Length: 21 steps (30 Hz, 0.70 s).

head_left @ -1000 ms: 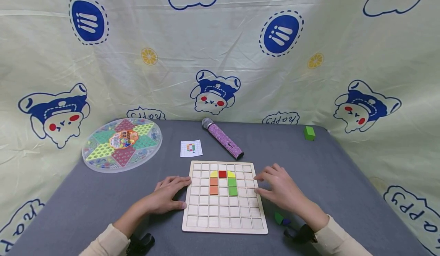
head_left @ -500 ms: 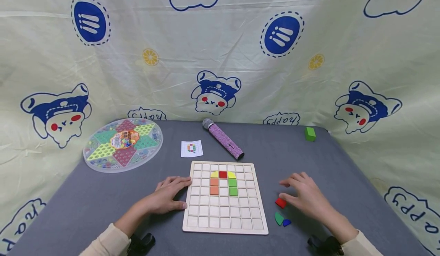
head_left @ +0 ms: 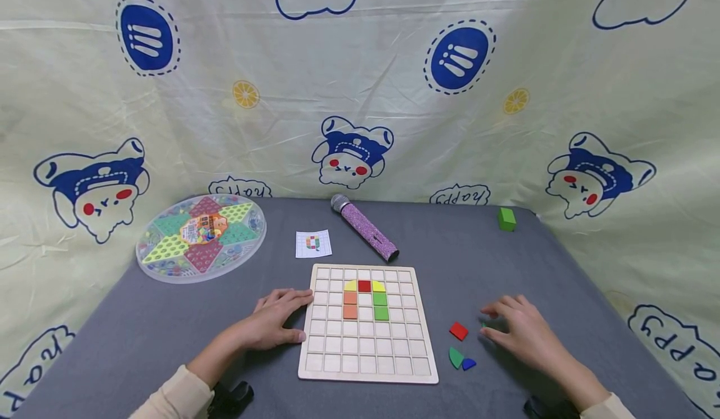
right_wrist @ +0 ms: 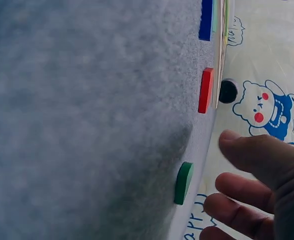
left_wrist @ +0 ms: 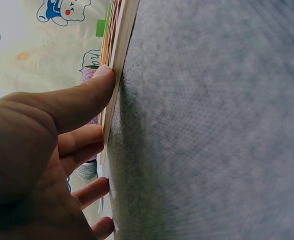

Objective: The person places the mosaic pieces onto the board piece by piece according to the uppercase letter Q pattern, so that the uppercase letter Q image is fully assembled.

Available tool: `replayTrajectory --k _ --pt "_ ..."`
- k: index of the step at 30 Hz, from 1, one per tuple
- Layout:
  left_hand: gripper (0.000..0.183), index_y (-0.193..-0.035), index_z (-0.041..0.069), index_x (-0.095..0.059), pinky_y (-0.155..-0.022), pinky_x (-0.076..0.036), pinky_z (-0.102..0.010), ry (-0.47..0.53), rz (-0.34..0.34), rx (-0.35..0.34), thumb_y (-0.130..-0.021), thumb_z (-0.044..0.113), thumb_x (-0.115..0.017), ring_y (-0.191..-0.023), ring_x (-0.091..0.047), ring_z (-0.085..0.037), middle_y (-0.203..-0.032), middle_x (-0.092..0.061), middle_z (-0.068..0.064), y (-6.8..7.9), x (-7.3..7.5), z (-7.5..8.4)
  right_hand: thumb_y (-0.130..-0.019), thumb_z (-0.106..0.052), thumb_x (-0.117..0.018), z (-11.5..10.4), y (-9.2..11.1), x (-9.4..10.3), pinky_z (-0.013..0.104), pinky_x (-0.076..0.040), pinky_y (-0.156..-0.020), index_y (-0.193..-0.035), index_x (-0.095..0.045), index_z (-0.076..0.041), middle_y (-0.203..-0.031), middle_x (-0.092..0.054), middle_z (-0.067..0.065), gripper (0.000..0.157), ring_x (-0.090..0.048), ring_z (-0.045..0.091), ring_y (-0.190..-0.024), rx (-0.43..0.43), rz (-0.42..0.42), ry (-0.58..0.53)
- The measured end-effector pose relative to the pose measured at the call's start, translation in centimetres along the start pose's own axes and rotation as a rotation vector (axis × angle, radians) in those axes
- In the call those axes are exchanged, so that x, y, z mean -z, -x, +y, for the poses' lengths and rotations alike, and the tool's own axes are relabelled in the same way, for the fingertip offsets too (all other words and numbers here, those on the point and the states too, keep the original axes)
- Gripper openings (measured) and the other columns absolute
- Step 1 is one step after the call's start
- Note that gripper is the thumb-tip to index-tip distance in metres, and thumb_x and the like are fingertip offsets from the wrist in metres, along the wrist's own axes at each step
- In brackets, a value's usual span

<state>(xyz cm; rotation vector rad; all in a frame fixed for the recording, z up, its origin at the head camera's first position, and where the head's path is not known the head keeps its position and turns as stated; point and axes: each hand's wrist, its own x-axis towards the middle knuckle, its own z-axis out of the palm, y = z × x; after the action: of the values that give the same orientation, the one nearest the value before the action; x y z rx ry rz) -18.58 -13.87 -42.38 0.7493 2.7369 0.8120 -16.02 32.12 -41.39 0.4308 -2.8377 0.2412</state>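
Note:
A light wooden grid board [head_left: 367, 346] lies in front of me in the head view. Red, yellow, orange and green pieces form an arch in its upper cells. My left hand [head_left: 277, 323] rests along its left edge, the thumb [left_wrist: 84, 99] on the rim in the left wrist view. To the right of the board, my right hand [head_left: 520, 333] hovers with fingers apart and loosely bent. Below them a green curved piece [right_wrist: 184, 183] stays on the cloth, nearly hidden in the head view. A red square tile [head_left: 458, 331], a green quarter-round [head_left: 456, 358] and a blue piece [head_left: 469, 364] lie nearby.
A small pattern card [head_left: 314, 244] and a purple glittery microphone [head_left: 368, 229] lie beyond the board. At the back left sits a round Chinese checkers set [head_left: 202, 266]. One green block [head_left: 507, 219] stands far right, before a printed curtain [head_left: 360, 62].
My right hand has moved away from the board's right edge, rightward past the red tile, to above the green curved piece. The left hand and the board have stayed put.

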Motion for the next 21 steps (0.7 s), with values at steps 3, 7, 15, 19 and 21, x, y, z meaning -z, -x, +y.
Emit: replayTrajectory --k 3,7,15,19,21 --pt "0.068 -0.141 0.01 -0.044 -0.1 -0.02 -0.064 0.0 -0.002 -0.002 -0.082 0.032 -0.071 -0.133 -0.031 -0.037 -0.147 -0.041 -0.007 0.0 0.0 0.0 -0.07 -0.03 -0.081 0.2 0.3 0.0 0.031 -0.035 -0.069 -0.095 -0.071 -0.016 -0.085 -0.06 -0.008 0.03 -0.045 0.011 -0.08 -0.032 -0.038 0.004" --pt "0.068 -0.141 0.01 -0.044 -0.1 -0.021 -0.063 -0.005 0.001 -0.009 -0.082 0.032 -0.071 -0.133 -0.031 -0.037 -0.147 -0.041 -0.007 0.0 -0.1 -0.2 -0.07 -0.032 -0.08 0.4 0.5 0.0 0.032 -0.035 -0.069 -0.095 -0.071 -0.016 -0.087 -0.061 -0.006 0.031 -0.046 0.012 -0.081 -0.073 -0.092 0.011" --pt "0.068 -0.141 0.01 -0.044 -0.099 -0.021 -0.063 -0.003 0.002 -0.018 -0.082 0.033 -0.071 -0.132 -0.031 -0.037 -0.147 -0.041 -0.007 0.0 -0.1 -0.2 -0.07 -0.032 -0.08 1.0 1.0 -0.1 0.032 -0.036 -0.068 -0.091 -0.071 -0.018 -0.085 -0.06 -0.008 0.027 -0.045 0.011 -0.079 -0.07 -0.116 0.013" --pt "0.068 -0.141 0.009 -0.044 -0.098 -0.022 -0.063 0.001 0.003 -0.019 -0.082 0.033 -0.071 -0.132 -0.032 -0.036 -0.147 -0.041 -0.007 0.1 0.0 -0.1 -0.07 -0.031 -0.079 1.3 1.3 -0.2 0.03 -0.035 -0.067 -0.088 -0.07 -0.02 -0.083 -0.059 -0.01 0.023 -0.045 0.01 -0.078 -0.057 -0.108 0.006" --pt "0.068 -0.14 0.009 -0.044 -0.097 -0.022 -0.062 0.003 0.005 -0.02 -0.082 0.032 -0.071 -0.132 -0.032 -0.036 -0.147 -0.041 -0.007 0.1 0.1 0.0 -0.071 -0.031 -0.079 1.4 1.3 -0.2 0.03 -0.035 -0.067 -0.087 -0.07 -0.021 -0.083 -0.058 -0.01 0.021 -0.044 0.01 -0.078 -0.051 -0.104 0.007"
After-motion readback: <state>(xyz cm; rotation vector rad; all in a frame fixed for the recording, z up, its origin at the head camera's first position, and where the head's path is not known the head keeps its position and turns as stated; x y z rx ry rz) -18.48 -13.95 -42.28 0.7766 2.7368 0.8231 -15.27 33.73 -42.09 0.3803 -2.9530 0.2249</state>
